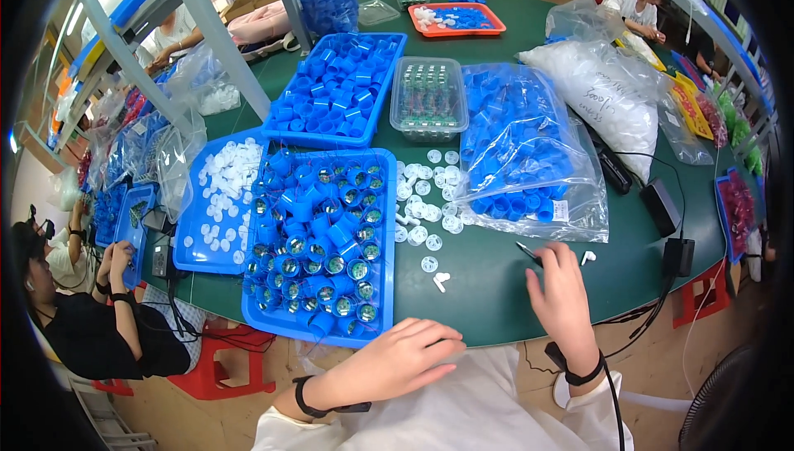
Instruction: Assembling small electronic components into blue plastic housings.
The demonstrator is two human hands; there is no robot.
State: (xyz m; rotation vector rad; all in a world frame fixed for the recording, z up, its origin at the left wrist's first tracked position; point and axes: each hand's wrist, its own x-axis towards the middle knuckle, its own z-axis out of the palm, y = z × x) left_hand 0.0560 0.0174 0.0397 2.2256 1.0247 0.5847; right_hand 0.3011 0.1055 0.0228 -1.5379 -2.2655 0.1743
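"Where does the slim, dark, pen-shaped tool [530, 252] lie?"

"At the fingertips of the right hand [561, 290], with its pointed end jutting out to their left and the rest hidden under the fingers."

"Is it gripped?"

"I cannot tell. The fingers bend over it and the thumb stands apart, but any contact is hidden."

"And the left hand [401, 358]?"

"Empty, its fingers loosely stretched toward the right, well apart from the tool, at the near edge of the green table [488, 302]."

"What is nearest to that one?"

"A shallow blue plastic tray [390, 219], ahead and to its left, full of blue plastic cups [333, 264], many with green circuit boards inside."

"Beyond the right hand?"

"A clear plastic bag [591, 215] of more blue cups. Small, round, translucent plastic discs [429, 264] lie ahead of the left hand, between tray and bag."
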